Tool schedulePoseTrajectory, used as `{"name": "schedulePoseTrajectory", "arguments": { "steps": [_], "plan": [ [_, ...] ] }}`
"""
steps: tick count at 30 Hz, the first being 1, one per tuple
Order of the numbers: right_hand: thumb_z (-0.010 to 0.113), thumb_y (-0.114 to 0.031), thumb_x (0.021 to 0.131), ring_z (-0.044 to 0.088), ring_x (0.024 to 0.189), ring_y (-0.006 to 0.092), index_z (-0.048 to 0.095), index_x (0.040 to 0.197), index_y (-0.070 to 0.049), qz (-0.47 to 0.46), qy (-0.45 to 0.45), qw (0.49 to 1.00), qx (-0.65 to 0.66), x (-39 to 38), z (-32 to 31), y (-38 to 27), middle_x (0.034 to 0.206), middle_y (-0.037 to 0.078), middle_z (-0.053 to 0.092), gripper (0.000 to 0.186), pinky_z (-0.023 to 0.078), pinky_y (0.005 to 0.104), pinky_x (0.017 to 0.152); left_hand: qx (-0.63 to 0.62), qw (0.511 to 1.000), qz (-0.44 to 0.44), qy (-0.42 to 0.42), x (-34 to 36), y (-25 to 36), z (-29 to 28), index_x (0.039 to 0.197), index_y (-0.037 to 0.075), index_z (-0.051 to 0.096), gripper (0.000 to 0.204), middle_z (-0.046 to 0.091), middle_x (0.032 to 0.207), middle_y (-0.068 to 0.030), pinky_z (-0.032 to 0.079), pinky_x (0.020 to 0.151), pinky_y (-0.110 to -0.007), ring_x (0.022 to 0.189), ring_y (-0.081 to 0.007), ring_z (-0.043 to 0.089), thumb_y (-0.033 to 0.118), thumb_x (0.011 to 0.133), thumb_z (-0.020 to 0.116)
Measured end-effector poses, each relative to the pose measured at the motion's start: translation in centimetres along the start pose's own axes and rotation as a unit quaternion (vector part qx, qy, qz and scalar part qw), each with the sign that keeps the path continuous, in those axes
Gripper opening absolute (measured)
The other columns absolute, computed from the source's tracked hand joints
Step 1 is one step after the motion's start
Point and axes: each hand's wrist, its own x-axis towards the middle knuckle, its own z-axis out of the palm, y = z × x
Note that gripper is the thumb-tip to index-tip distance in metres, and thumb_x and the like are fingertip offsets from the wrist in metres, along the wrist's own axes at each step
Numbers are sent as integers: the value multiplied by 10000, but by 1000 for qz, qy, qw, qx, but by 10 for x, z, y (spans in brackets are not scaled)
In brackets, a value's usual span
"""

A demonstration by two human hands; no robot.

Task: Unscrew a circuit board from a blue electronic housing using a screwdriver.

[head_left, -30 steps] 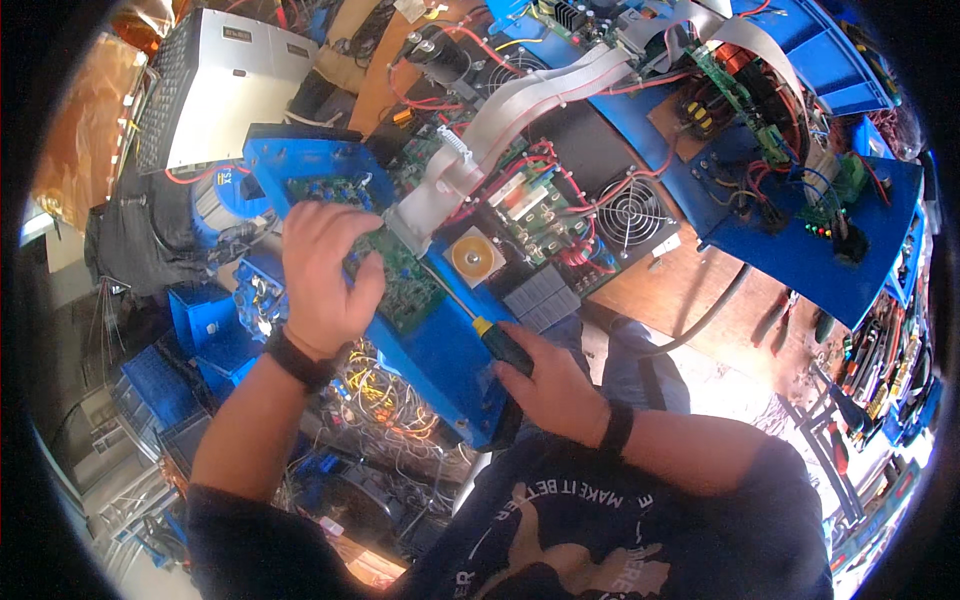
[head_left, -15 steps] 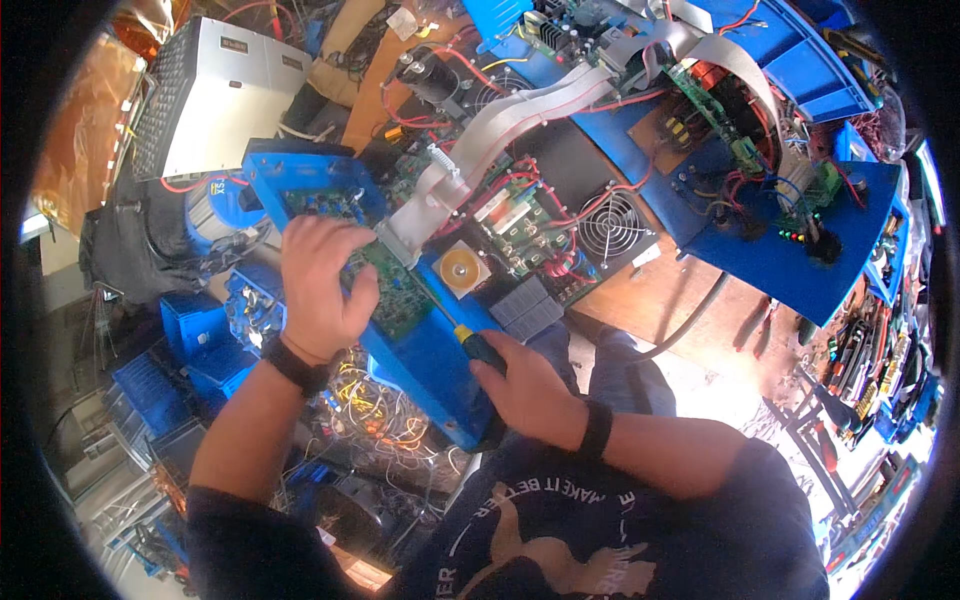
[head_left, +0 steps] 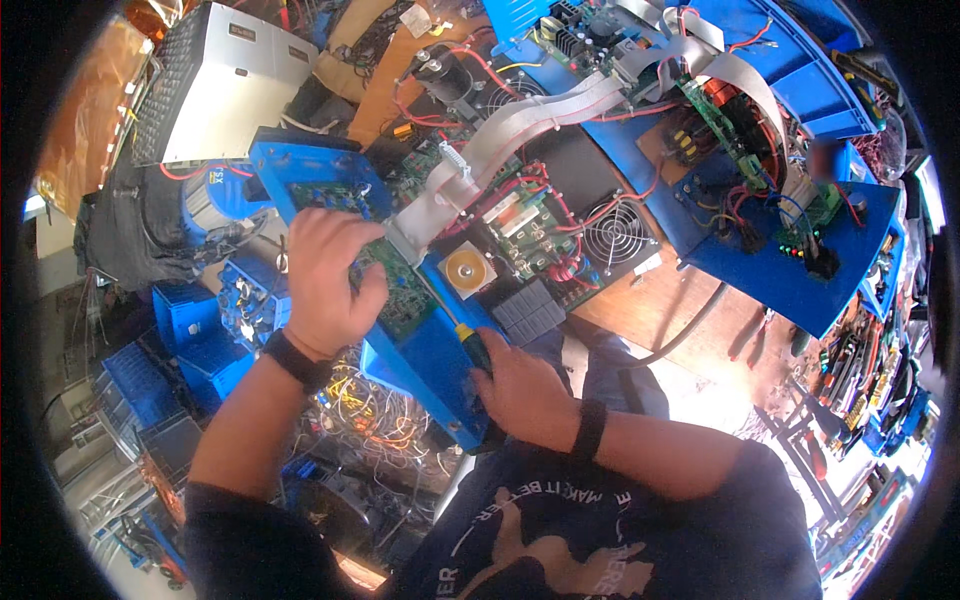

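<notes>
My right hand is closed round a screwdriver with a yellow and dark green handle. Its thin shaft runs up and left toward the plug end of a wide grey ribbon cable; the tip is hard to make out. Over a green circuit board, set in a long blue metal panel, lies my left hand. Its fingertips reach the edge of the ribbon plug, and the thumb stands apart over the board. Whether those fingertips press on the plug cannot be seen.
Beyond the panel sits an opened machine with red wires, a fan grille and a yellow-topped round part. A blue plate carrying wired boards lies right. Tangled wires and blue bins are below left; pliers lie right.
The view has shifted slightly. Both hands keep nearly the same places, the right one still holding the screwdriver by the ribbon plug.
</notes>
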Motion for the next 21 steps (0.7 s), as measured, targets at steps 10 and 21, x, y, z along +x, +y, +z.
{"name": "schedulePoseTrajectory", "arguments": {
  "steps": [10,21],
  "plan": [
    [563,-257,943,635,674,234,510,1259,53,31,-63,962,265,10,-13,12,754,138,640,446,496,381,631,8,1000,3,4,0,0,1,921,32,621,295,594,888,-143,408,803,-444,826,-350,529,143,647,609],
    [574,-266,942,590,645,142,549,1188,47,92,-153,889,422,17,-27,35,765,89,614,399,452,304,521,8,1000,-10,-8,2,2,-1,940,40,629,309,595,917,-157,406,814,-450,853,-359,529,129,644,611]
  ]
}}
